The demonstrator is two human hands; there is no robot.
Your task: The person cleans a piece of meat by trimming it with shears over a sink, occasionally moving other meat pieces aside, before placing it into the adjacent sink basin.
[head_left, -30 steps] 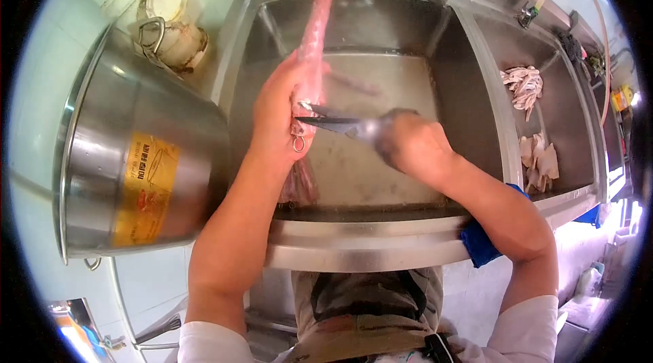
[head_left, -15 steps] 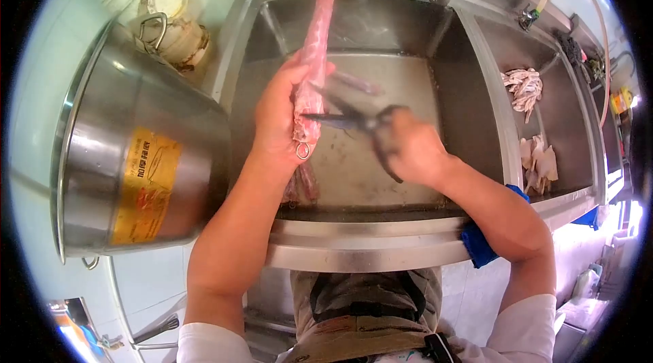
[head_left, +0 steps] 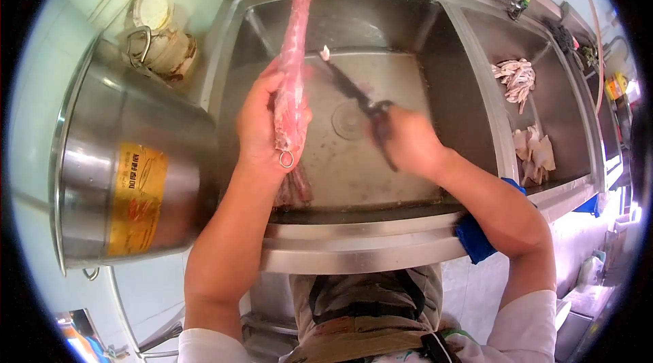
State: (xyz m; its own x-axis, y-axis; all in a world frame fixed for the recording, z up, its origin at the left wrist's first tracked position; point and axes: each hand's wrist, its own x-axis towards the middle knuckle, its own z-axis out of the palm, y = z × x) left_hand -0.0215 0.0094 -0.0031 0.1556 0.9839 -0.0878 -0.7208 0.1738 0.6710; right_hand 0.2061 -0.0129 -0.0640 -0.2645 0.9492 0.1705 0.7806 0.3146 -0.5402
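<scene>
My left hand (head_left: 255,122) is wrapped round a long, pink, skinned piece of meat (head_left: 292,71), held upright over the sink. A small metal ring (head_left: 286,158) shows at the meat's lower end, near my wrist. In my right hand (head_left: 411,142) is a pair of dark scissors (head_left: 348,85), with blades together and pointing up and left, apart from the meat. At their tips is a small white scrap (head_left: 325,54). More strips of reddish meat (head_left: 299,185) lie in the sink's near left corner, partly hidden by my left forearm.
The wide steel sink basin (head_left: 466,139) surrounds my hands. In the right basin lie a pile of pale strips (head_left: 515,81) and flat pale pieces (head_left: 534,152). A large steel pot (head_left: 88,159) stands at the left, and a blue cloth (head_left: 475,239) hangs over the front edge.
The scissors have come away from the lower part of the meat, and their blades have closed with a white scrap at the tips. My view has shifted slightly.
</scene>
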